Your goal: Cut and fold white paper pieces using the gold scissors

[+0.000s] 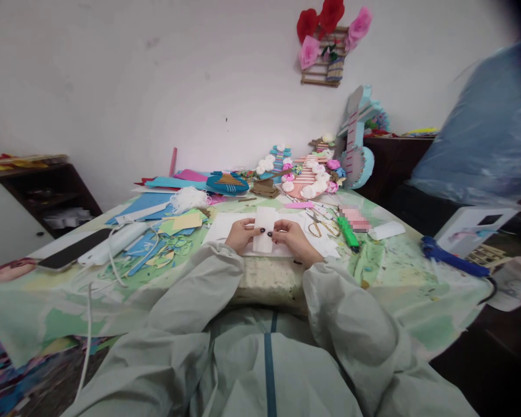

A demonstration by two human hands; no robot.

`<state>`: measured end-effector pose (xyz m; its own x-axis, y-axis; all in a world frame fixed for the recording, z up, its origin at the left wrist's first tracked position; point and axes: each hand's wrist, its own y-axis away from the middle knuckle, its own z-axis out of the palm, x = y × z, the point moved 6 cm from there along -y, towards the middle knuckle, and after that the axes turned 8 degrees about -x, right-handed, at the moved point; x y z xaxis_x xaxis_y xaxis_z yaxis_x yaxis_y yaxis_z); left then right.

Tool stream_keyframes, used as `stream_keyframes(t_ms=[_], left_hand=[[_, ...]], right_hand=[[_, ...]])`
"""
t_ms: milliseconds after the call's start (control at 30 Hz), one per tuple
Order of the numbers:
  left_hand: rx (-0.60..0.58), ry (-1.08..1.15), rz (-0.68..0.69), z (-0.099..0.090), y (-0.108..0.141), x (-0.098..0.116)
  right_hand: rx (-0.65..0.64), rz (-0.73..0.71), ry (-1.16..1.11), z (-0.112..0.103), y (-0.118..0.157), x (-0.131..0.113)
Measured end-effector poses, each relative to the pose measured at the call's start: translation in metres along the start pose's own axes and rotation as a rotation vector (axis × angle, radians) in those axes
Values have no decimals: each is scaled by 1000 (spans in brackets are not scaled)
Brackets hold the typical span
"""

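A narrow strip of white paper [264, 223] stands between my two hands, over larger white sheets [219, 227] on the table. My left hand [244, 234] pinches its left edge, the thumb lying on the front. On the right edge, my right hand [294, 238] grips the same strip with thumb and fingers. The two dark-nailed thumbs are close together near its middle. Gold-handled scissors [316, 226] lie just right of my right hand, beside a green cutter [348, 233].
Paper scraps [168, 249], a power strip [112, 242] with white cables and a phone [75, 250] lie to the left. Paper flower crafts [314, 179] stand along the wall. A blue glue gun [454, 256] rests at the right edge.
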<state>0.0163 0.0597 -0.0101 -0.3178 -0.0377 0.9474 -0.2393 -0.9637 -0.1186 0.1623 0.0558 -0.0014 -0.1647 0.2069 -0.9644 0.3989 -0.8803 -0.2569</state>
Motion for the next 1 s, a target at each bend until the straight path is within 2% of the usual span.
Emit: stream_keyframes(t_ms=[300,433,600,1000], left_hand=[[8,65,69,-1,0,3],[15,96,51,0,1,4],[86,156,27,-1,2,4],[87,145,83,-1,3,8]], right_hand=[[-32,-2,82,-3,-5,8],[-58,-6,62,-3,-6,10],[-86,2,59,0,-4,9],[-130,69,19,10,0,9]])
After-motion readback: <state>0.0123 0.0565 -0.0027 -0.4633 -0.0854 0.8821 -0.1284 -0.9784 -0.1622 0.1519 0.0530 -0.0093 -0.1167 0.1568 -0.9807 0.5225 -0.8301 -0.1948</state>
